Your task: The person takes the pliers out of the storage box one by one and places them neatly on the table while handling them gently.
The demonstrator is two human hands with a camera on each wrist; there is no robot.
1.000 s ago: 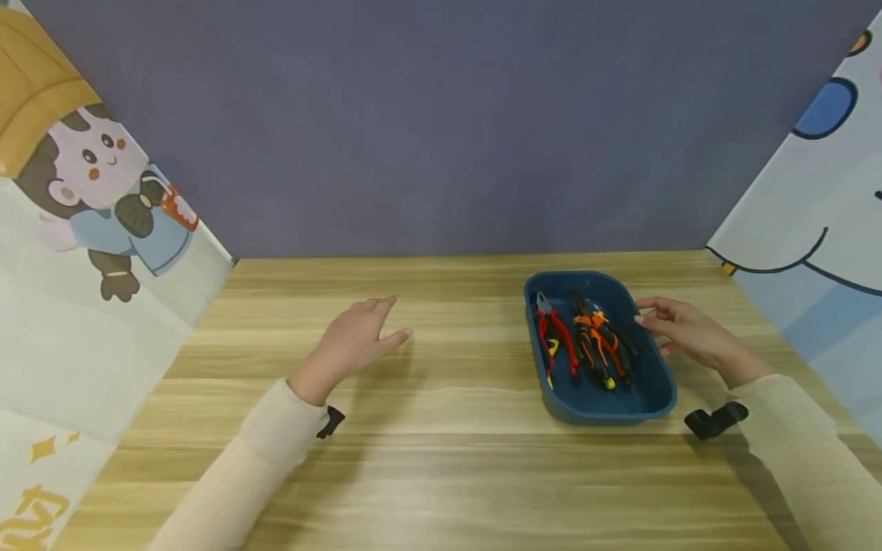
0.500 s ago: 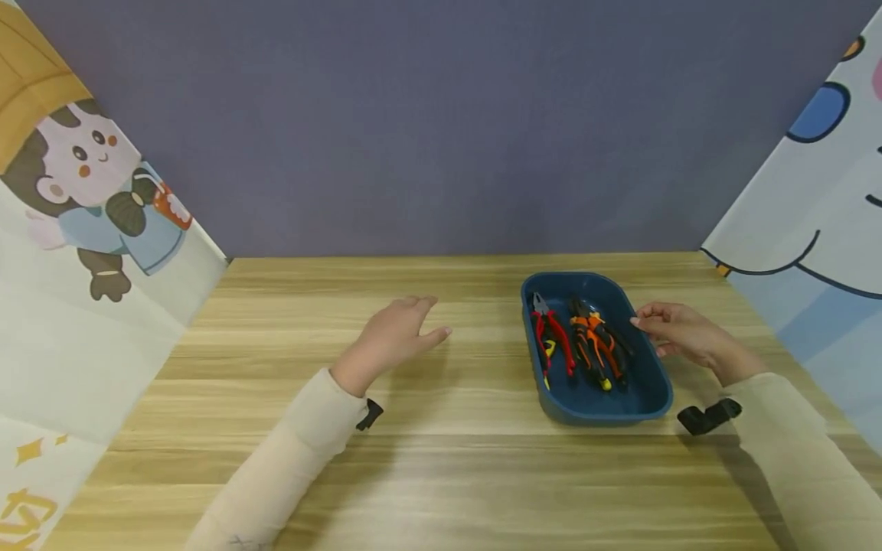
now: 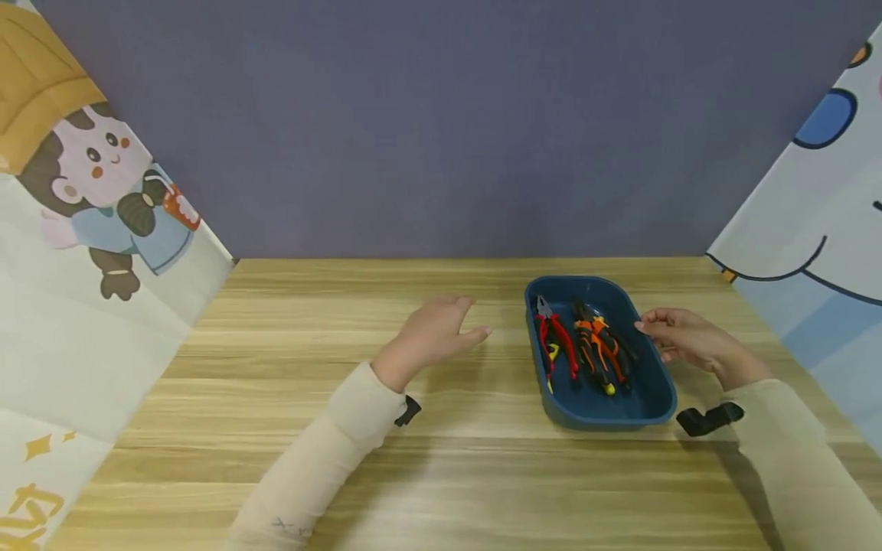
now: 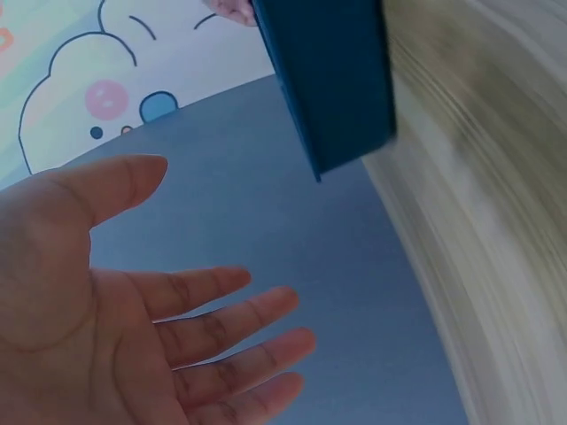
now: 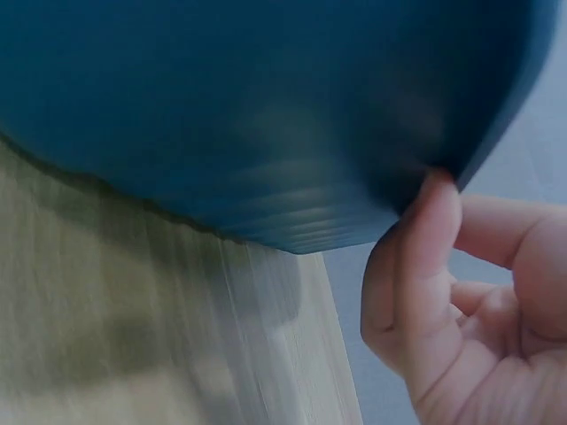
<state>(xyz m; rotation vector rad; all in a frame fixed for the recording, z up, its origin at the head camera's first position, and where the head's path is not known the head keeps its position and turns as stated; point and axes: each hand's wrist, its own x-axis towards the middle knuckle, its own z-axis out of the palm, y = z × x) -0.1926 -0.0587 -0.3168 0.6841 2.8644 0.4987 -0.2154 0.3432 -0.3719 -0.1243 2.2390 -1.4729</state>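
Observation:
A blue plastic bin (image 3: 658, 390) stands right of the middle of the wooden table. Inside lie several pliers: red-handled pliers (image 3: 566, 348) along its left wall and orange-and-black pliers (image 3: 606, 348) near the centre. My right hand (image 3: 692, 340) pinches the bin's right rim; the right wrist view shows the bent fingers (image 5: 430, 239) against the outer wall. My left hand (image 3: 434, 337) is in the air to the left of the bin, apart from it. Its fingers are spread and the palm holds nothing, as the left wrist view shows, with the bin's side wall (image 4: 341, 88) beyond.
The wooden table (image 3: 289, 329) ends at a grey-blue back panel (image 3: 441, 130). White side panels with cartoon drawings bound it: a figure in a yellow hat (image 3: 103, 168) at left, a pale animal (image 3: 813, 207) at right. Black wrist mounts sit on both sleeves.
My left hand has moved steadily right across the table toward the bin, its fingers still extended. My right hand stays at the bin's right rim, and the bin and pliers keep their place.

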